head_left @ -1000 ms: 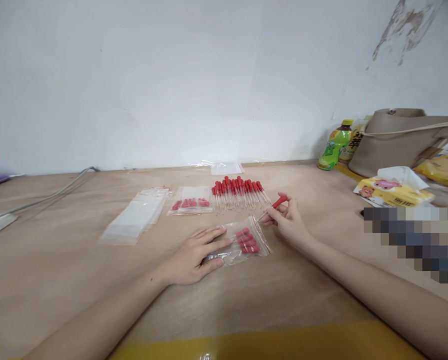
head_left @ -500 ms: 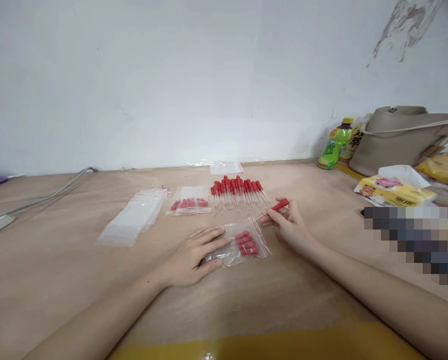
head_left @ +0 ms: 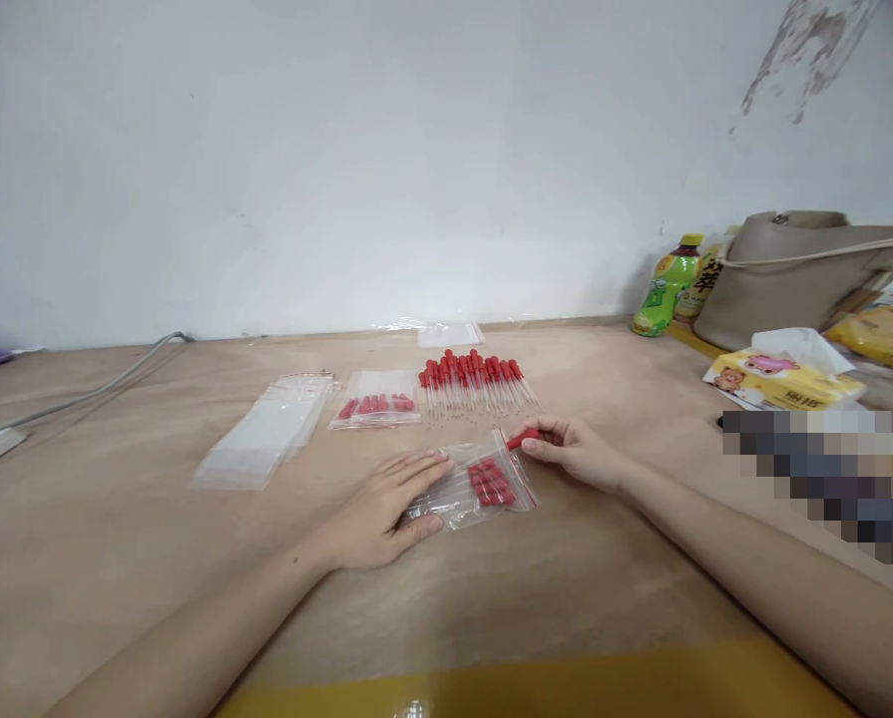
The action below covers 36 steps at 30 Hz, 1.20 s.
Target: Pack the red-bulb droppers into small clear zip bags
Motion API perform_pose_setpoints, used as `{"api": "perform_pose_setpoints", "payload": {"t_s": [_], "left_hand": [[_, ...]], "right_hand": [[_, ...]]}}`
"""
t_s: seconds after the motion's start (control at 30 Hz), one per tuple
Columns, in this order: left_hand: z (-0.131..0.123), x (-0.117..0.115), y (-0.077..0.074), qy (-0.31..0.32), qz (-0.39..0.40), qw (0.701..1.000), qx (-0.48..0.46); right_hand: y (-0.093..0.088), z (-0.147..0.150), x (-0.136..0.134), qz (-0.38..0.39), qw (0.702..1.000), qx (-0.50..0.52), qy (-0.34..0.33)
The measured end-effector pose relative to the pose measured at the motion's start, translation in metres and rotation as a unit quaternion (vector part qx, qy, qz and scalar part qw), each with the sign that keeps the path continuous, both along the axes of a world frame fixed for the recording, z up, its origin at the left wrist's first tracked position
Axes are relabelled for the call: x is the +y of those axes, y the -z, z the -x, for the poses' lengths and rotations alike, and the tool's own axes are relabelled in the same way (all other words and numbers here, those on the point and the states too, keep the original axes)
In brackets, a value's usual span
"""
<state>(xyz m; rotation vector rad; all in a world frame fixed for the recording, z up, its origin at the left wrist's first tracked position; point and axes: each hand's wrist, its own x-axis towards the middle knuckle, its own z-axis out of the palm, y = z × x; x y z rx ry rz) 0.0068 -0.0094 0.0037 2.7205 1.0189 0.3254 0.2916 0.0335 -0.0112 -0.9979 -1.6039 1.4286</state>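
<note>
A clear zip bag (head_left: 457, 509) lies on the table with several red-bulbed droppers (head_left: 491, 483) side by side in it. My left hand (head_left: 393, 509) rests flat on the bag's left end, fingers stretched out. At the bag's upper right opening, my right hand (head_left: 570, 451) pinches a dropper (head_left: 523, 438) by its red bulb. The thin stem of that dropper points left into the bag. Beyond the bag lies a pile of loose droppers (head_left: 472, 379), red bulbs toward the wall and clear stems toward me.
Left of the pile is a filled bag (head_left: 375, 401) with red bulbs showing. Flat clear bags (head_left: 262, 434) lie farther left, another (head_left: 450, 335) by the wall. At right are a green bottle (head_left: 667, 289), a tissue pack (head_left: 782, 379) and a grey-brown handbag (head_left: 775, 274). A cable (head_left: 117, 384) crosses the left.
My right hand has moved left and slightly down, sliding the dropper into the bag's opening so its bulb is now at the edge. My left hand stays on the bag.
</note>
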Motion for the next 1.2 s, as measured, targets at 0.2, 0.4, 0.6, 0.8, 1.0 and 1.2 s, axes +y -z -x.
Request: {"api": "perform_pose_setpoints", "payload": {"t_s": [0.2, 0.4, 0.6, 0.8, 1.0, 1.2], "left_hand": [[-0.001, -0.001, -0.001, -0.005, 0.004, 1.000, 0.009], [0.000, 0.000, -0.001, -0.002, -0.003, 1.000, 0.008], [0.000, 0.000, 0.001, -0.004, -0.003, 1.000, 0.007], [-0.001, 0.000, 0.000, -0.002, -0.006, 1.000, 0.010], [-0.001, -0.001, -0.001, -0.001, -0.004, 1.000, 0.009], [-0.002, 0.000, -0.002, 0.000, -0.001, 1.000, 0.006]], "right_hand": [[0.000, -0.006, 0.008, 0.024, 0.995, -0.041, -0.091], [-0.015, 0.004, 0.002, -0.073, 0.968, -0.112, -0.212], [-0.010, 0.018, 0.006, -0.145, 0.966, -0.190, -0.098], [-0.003, 0.022, 0.010, -0.090, 0.982, -0.141, -0.085], [-0.004, 0.020, 0.007, -0.057, 0.991, -0.050, -0.111], [-0.002, 0.027, 0.004, -0.050, 0.989, -0.033, -0.138]]}}
